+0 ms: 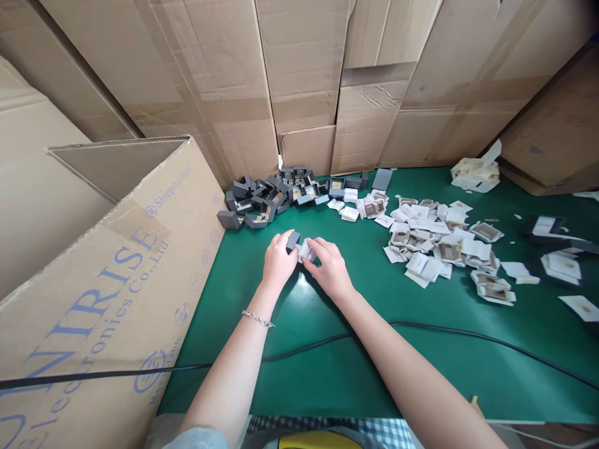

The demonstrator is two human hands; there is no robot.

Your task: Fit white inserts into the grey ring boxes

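My left hand (279,260) is closed around a small dark grey box (293,241) over the middle of the green table. Close against it, my right hand (329,265) pinches a white folded insert (306,251) between thumb and fingers. The insert sits right beside the box; I cannot tell whether part of it is still inside. Farther back lies a heap of dark grey boxes (266,196), many of them open. To the right spreads a pile of white and brown inserts (435,237).
A big printed carton (116,274) stands along the left side. Cardboard sheets (224,81) wall off the back. A black cable (435,325) crosses the green table (327,374) near me. At the back right is a tissue pack (475,174). More boxes and papers (561,268) lie far right.
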